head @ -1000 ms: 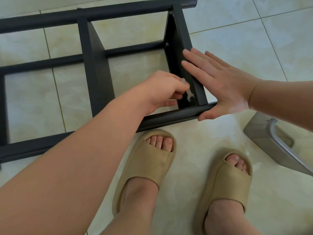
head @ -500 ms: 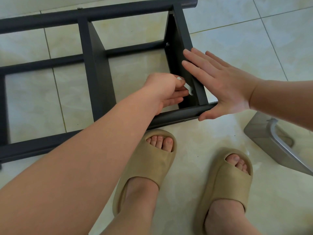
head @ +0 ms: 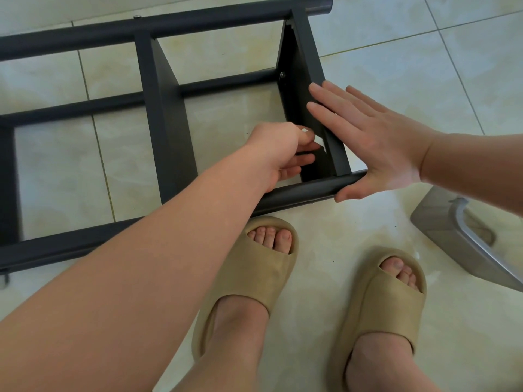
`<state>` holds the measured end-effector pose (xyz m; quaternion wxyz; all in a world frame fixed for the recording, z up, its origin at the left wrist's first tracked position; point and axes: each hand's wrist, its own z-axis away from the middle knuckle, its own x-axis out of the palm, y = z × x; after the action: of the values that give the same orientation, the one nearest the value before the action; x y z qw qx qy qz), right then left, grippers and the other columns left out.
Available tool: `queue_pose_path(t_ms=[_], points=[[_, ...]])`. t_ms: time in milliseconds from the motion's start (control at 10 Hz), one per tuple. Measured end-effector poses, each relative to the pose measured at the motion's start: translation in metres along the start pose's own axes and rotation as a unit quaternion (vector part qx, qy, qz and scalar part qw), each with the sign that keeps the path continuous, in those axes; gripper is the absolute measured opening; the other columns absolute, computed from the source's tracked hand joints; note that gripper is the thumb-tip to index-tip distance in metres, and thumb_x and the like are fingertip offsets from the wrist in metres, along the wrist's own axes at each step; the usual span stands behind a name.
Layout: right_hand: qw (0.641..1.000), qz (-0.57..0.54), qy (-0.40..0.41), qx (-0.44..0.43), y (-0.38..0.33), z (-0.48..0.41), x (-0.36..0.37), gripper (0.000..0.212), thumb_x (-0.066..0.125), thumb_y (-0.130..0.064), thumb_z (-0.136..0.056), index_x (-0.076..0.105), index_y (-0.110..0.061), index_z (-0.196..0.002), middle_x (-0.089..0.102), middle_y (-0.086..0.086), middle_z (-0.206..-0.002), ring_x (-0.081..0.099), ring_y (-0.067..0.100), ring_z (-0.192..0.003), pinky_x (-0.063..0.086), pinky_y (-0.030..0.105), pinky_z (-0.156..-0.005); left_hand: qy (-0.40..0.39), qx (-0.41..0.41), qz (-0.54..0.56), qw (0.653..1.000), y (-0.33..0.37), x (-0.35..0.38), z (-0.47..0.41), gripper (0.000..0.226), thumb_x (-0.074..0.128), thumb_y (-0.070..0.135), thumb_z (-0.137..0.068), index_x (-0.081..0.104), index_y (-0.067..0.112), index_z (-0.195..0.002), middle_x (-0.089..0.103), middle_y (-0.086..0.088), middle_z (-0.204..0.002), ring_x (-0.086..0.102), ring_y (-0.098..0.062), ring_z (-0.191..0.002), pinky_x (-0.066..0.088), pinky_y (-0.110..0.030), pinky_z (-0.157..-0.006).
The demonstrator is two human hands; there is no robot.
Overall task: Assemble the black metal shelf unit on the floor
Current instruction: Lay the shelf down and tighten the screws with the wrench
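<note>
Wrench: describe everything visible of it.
The wrench is a small, flat, pale silvery piece, seemingly stamped metal. Only a short end shows, slanting down to the right; the rest is hidden in the left hand, which pinches it. It is held at the inner face of the black end panel, near the front tube. Any bolt it engages is hidden.

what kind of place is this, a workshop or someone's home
Probably a room in a home: glossy pale floor tiles, tan slippers on bare feet, and a black shelf frame lying on the floor, with just a small wrench in the left hand.
</note>
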<state>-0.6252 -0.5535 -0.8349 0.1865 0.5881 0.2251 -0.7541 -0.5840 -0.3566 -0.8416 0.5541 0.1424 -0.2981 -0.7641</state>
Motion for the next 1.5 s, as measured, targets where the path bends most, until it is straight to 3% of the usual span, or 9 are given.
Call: queue_pose_path(t_ms=[300, 900, 1500], points=[[1.000, -0.001, 0.004, -0.002, 0.001, 0.000, 0.001, 0.130, 0.041, -0.092, -0.072, 0.007, -0.003, -0.161, -0.004, 0.015, -0.169, -0.004, 0.032, -0.156, 0.006, 0.052, -0.126, -0.006, 0.001, -0.014, 1.000, 0.001, 0.001, -0.001, 0.004, 0.063, 0.025, -0.094, 0.066, 0.026, -0.097, 0.077, 0.010, -0.079, 0.070, -0.006, -0.067, 0.048, -0.026, -0.061], [1.000, -0.005, 0.006, -0.007, 0.002, -0.001, 0.003, 0.130, 0.037, -0.095, -0.072, 0.006, -0.005, -0.161, -0.005, 0.016, -0.169, -0.004, 0.032, -0.156, 0.006, 0.053, -0.126, -0.043, -0.011, -0.040, 0.998, 0.000, 0.001, -0.001, 0.010, 0.056, 0.017, -0.097, 0.064, 0.014, -0.091, 0.074, 0.005, -0.068, 0.065, -0.009, -0.069, 0.049, -0.024, -0.062], [1.000, -0.002, 0.007, -0.007, 0.002, 0.000, 0.003, 0.129, 0.037, -0.093, -0.073, 0.004, -0.005, -0.161, -0.005, 0.016, -0.169, -0.004, 0.033, -0.156, 0.005, 0.052, -0.126, -0.109, 0.050, -0.126, 0.985, -0.002, -0.013, 0.002, 0.015, 0.052, 0.006, -0.099, 0.060, 0.014, -0.088, 0.074, 0.000, -0.073, 0.063, -0.011, -0.069, 0.052, -0.023, -0.067]])
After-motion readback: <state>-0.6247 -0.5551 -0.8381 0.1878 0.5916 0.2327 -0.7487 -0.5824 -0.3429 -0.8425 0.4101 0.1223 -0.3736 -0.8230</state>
